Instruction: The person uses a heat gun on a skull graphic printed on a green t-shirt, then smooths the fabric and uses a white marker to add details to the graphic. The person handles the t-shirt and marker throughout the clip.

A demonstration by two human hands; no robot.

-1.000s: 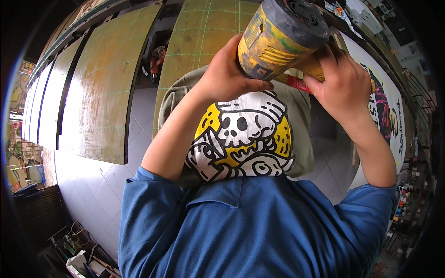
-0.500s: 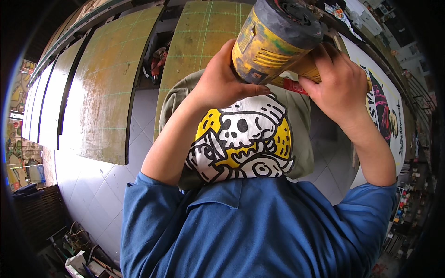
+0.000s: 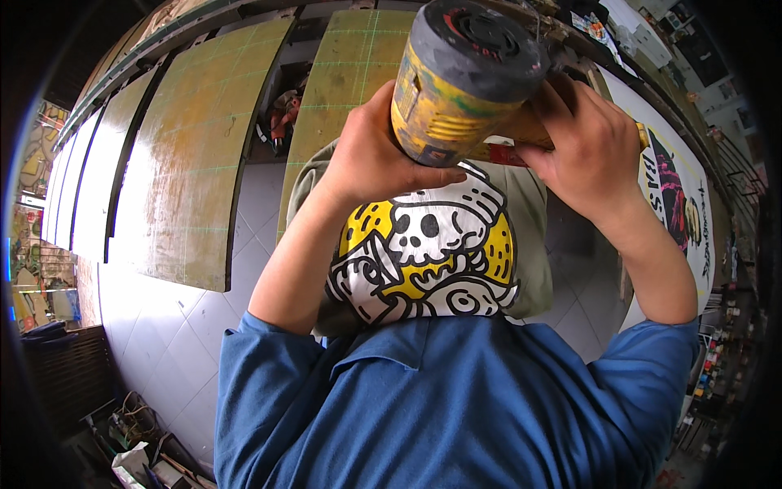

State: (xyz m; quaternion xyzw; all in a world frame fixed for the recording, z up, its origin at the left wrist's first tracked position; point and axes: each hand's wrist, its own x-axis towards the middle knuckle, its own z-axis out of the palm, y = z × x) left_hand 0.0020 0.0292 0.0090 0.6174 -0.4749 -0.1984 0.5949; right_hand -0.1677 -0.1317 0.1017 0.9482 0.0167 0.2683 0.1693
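Observation:
A worn yellow heat gun [image 3: 456, 106] with a black vented end is held up above an olive-green T-shirt [image 3: 529, 244]. My left hand [image 3: 366, 155] grips the barrel from the left, its thumb laid along the lower side. My right hand [image 3: 590, 151] is closed round the handle, most of which its fingers hide. The nozzle is out of sight. The shirt lies over a board and carries a large skull print [image 3: 432, 232] in white, black and yellow.
Olive boards [image 3: 195, 147] with green grid lines stand in a row to the left. A printed poster or sheet [image 3: 672, 196] lies at the right. Shelves of small bottles [image 3: 709, 367] line the right side. Tools and cords [image 3: 134, 432] lie at lower left, on a tiled floor [image 3: 171, 342].
The heat gun has shifted a little to the left, and its black vented end shows more fully. Both hands move with it and keep their hold.

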